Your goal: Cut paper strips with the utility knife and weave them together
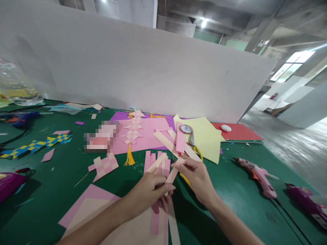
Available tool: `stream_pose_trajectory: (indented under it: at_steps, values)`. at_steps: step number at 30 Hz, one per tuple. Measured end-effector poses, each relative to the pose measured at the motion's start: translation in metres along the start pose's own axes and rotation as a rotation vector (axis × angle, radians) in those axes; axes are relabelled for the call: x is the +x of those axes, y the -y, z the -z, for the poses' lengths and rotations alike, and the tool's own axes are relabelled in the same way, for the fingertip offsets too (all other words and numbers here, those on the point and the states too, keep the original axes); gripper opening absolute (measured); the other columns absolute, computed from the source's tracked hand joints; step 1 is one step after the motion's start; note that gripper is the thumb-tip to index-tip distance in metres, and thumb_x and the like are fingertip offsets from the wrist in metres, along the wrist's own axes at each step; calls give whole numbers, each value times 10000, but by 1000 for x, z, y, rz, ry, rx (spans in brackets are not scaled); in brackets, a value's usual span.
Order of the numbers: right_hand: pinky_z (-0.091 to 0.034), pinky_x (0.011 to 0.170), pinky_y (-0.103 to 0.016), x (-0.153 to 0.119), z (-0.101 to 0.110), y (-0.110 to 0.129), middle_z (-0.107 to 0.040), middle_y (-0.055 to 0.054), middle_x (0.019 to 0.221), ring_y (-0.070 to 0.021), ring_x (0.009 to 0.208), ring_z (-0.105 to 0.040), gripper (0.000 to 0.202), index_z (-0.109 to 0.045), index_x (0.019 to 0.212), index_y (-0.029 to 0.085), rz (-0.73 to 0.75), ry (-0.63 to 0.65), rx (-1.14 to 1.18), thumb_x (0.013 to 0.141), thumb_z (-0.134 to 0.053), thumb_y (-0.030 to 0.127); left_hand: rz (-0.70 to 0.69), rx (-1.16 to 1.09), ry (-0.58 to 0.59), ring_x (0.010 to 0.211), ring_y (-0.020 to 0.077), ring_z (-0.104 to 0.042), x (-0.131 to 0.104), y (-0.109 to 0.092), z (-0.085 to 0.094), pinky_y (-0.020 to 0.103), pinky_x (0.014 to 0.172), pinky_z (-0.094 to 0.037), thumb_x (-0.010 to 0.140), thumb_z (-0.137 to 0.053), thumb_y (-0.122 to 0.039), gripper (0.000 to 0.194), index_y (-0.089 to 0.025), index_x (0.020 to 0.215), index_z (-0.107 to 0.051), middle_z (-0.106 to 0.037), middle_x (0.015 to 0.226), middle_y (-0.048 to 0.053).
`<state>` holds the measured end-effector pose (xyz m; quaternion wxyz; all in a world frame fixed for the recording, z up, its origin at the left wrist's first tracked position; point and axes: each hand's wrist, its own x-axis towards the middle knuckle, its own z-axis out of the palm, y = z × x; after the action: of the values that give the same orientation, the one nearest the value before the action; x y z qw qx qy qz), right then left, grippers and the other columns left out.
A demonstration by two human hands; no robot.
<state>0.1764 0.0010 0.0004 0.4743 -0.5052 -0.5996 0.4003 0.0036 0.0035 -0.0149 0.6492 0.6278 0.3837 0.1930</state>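
Observation:
My left hand holds several pink and cream paper strips near the bottom centre, its fingers wrapped round them. My right hand pinches the upper end of a cream strip that runs down to my left fingers. Beneath my left hand, more strips hang over large cream and pink sheets. A woven pink and cream piece lies left of my hands. Beyond them, a woven ornament with a yellow tassel rests on pink paper.
Scissors, a round tin and loose strips lie on yellow paper. A pink glue gun and a purple one are at right. A blue-yellow woven band is at left. A white partition stands behind.

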Motion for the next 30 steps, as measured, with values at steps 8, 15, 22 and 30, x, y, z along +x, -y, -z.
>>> stream_pose_trajectory:
  at_steps: [8,15,22,30]
  values:
    - [-353,617,-256,0,0,0,-446,5,683,-143,687,-417,214,-679,736,177,-1,-46,40,817,-597,358,-31,59,-93,464,152,-654,2,-1,-1,191,400,-501,849,-483,-422,374,-126,637,-570,-680,601,53]
    - [-388,665,-272,-1,2,-1,-514,-1,756,-151,736,-476,182,-677,742,189,23,-104,124,819,-606,339,-4,-12,-59,487,155,-660,1,-2,0,191,402,-502,871,-454,-427,386,-116,697,-602,-692,627,65]
    - [-382,639,-273,-1,1,0,-505,2,727,-146,712,-473,181,-660,711,187,64,-127,128,815,-613,326,17,-40,-82,425,146,-626,-1,-3,1,190,365,-478,858,-485,-426,394,-114,640,-588,-664,556,53]
    - [-386,659,-281,-2,0,3,-541,1,715,-149,708,-495,189,-642,678,196,104,-132,91,822,-596,310,7,6,-89,444,152,-637,0,-6,1,193,374,-476,867,-452,-421,395,-119,652,-586,-672,580,60]
